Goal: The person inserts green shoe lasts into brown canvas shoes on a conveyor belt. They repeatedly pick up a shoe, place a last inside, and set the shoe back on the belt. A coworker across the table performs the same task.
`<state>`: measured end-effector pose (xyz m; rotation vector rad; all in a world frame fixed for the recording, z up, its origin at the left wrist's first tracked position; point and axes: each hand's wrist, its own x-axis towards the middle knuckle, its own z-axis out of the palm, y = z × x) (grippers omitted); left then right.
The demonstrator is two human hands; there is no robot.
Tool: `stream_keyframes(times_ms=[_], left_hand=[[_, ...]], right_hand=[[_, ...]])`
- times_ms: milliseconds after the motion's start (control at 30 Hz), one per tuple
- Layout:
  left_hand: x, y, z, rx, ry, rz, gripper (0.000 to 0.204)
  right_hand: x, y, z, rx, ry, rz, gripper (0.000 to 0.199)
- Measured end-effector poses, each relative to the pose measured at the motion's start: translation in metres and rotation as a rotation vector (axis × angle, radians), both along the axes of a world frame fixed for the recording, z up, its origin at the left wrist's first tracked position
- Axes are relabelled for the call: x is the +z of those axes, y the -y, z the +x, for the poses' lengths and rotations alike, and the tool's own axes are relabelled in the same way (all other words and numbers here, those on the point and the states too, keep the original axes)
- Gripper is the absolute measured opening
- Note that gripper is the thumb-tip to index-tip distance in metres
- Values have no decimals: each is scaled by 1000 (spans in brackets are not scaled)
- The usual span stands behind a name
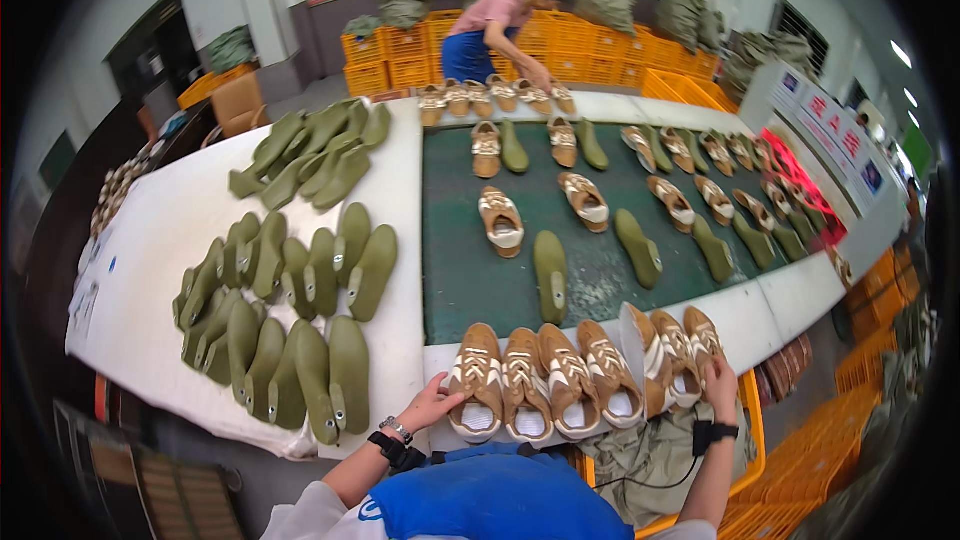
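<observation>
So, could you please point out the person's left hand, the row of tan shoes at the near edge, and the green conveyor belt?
Left hand (432, 405), head view, back of the hand.
Row of tan shoes (567, 380), head view, laced top of a middle shoe.
Green conveyor belt (455, 270), head view, bare belt surface.

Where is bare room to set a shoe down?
Free: the dark green belt left of the single olive shoe last, and the white table at its far left. Crowded: the tan shoe row between both hands.

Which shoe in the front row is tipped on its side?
The one third from the right, beside the right hand. Its pale sole faces left, while the other tan shoes in the row sit flat, openings up.
</observation>
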<state>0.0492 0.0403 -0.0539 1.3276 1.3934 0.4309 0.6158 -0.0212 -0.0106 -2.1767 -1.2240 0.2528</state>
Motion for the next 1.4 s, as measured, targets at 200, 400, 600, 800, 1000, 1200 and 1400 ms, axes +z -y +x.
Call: stream_keyframes(times_ms=[200,400,600,800,1000,1200,1400], left_hand=[[26,18,-40,72,-217,554,50],[40,44,-102,405,-755,943,55],[12,76,-140,595,-711,744,75],[2,96,-171,836,-182,327,95],[6,88,-187,514,-241,302,111],[-3,84,-191,438,6,150,94],[3,92,-182,477,32,190,75]], right_hand=[[49,-6,-164,596,-620,-68,25],[61,-6,-305,1168,-339,-289,32],[66,-6,-361,1416,-310,-447,32],[66,-4,-390,1457,-198,-398,28],[67,1,-413,1462,-134,-373,27],[64,4,-432,1472,-112,-361,27],[60,-3,-448,1515,-61,-268,31]])
